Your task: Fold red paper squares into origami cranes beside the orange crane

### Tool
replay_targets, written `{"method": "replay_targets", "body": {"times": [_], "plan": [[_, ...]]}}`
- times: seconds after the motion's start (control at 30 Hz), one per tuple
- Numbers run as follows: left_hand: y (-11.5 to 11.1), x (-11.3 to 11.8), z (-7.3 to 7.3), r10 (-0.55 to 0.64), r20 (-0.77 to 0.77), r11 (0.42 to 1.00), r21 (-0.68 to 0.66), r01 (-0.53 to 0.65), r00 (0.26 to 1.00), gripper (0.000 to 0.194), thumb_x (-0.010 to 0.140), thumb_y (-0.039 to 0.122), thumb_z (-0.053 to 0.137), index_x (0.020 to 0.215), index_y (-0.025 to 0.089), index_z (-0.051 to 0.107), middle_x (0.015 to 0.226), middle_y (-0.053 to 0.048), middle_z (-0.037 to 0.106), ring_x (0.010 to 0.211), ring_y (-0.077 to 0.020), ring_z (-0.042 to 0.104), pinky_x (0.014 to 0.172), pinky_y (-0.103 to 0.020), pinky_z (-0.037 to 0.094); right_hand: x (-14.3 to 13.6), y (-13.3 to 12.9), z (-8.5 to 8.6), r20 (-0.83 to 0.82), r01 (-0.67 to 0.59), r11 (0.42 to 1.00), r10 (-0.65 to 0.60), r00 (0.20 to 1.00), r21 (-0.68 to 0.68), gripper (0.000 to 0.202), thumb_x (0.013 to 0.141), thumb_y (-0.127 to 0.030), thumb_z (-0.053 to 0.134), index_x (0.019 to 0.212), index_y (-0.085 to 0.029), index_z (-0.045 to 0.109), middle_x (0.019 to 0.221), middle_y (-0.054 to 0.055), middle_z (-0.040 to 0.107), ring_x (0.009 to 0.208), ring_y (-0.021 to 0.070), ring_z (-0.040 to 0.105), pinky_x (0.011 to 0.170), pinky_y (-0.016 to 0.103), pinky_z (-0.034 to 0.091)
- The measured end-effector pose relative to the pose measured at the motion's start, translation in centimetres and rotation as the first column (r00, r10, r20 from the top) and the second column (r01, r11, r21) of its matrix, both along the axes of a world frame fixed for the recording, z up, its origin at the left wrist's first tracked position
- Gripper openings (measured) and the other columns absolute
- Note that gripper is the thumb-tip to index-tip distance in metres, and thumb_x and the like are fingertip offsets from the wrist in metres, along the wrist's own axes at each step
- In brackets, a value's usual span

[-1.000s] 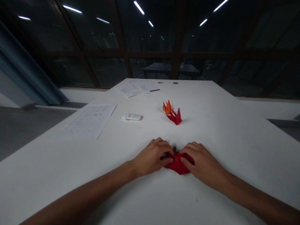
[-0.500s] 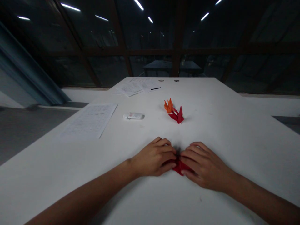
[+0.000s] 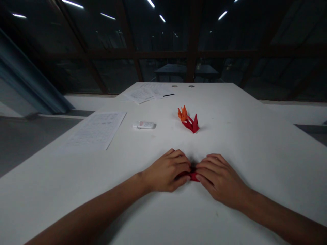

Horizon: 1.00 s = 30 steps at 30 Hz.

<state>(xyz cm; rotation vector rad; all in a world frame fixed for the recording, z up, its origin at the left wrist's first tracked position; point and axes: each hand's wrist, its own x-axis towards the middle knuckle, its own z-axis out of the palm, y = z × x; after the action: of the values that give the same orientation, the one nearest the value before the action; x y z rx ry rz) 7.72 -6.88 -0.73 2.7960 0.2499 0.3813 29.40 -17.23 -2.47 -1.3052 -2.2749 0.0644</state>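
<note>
A small piece of red paper (image 3: 194, 177) lies low over the white table (image 3: 158, 217), mostly covered by my fingers. My left hand (image 3: 170, 170) grips its left part, thumb in front and fingers curled behind. On its right part, my right hand (image 3: 218, 177) pinches the paper in the same way. Only a narrow red strip shows between the two thumbs. Beyond my hands stand a folded orange paper crane (image 3: 183, 114) and a folded red paper crane (image 3: 192, 125), touching or nearly so.
Left of the cranes lies a white tube-like item (image 3: 144, 125). A printed sheet (image 3: 94, 131) is at the table's left, with more papers (image 3: 145, 92) and a dark pen (image 3: 168, 95) farther back. Two round discs sit near the far edge.
The red flap that stuck out toward me between my hands has shrunk to a thin strip. My right thumb has moved up and slightly left over the paper.
</note>
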Motion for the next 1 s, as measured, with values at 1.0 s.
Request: {"method": "replay_targets", "body": {"times": [1.0], "plan": [[0.1,0.4,-1.0,0.012,0.045,0.991,-0.135,-0.006,0.999,0.02,0.095,0.038,0.062,0.101,0.02,0.067,0.11,-0.008,0.069,0.104,-0.0225,0.059,0.096,-0.037,0.043,0.1,0.4,-1.4,-0.137,0.02,0.997,-0.03,0.99,-0.071,0.012,0.097,-0.016,0.06,0.095,-0.023,0.069,0.101,0.003,0.07,0.096,0.0207,0.061,0.092,0.042,0.045]]}}
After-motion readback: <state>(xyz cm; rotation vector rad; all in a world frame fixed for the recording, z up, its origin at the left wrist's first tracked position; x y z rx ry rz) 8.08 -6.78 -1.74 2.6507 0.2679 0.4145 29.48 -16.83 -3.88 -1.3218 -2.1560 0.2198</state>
